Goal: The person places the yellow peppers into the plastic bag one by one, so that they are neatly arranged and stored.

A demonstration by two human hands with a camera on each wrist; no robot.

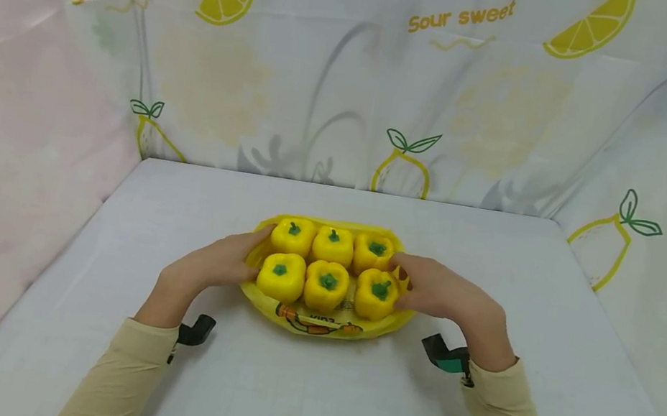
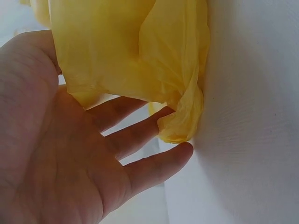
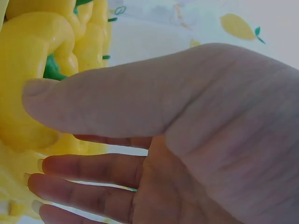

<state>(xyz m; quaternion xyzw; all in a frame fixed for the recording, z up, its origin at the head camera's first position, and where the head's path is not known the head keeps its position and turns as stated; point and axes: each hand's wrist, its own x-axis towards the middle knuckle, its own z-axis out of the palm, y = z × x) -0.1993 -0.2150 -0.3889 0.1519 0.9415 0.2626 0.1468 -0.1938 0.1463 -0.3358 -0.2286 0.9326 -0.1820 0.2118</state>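
Note:
Several yellow bell peppers (image 1: 281, 280) with green stems sit in two rows of three on a flattened yellow plastic bag (image 1: 376, 327). At the left end of the bag is my left hand (image 1: 209, 265), its fingers spread at the edge. In the left wrist view, the left hand (image 2: 70, 154) has its fingers against the crumpled bag (image 2: 107, 42), which hides the thumb's tip. My right hand (image 1: 447, 295) reaches the right end. The right wrist view has the right hand (image 3: 187, 130) with its thumb against a bell pepper (image 3: 23, 56) and its fingers extended below.
Everything rests on a white-covered table (image 1: 310, 393). Behind it hangs a white backdrop (image 1: 351, 94) printed with lemons, and pinkish cloth (image 1: 27, 116) stands on the left. A dark wrist camera mount (image 1: 444, 353) juts inward from the right wrist, and another (image 1: 196, 330) from the left.

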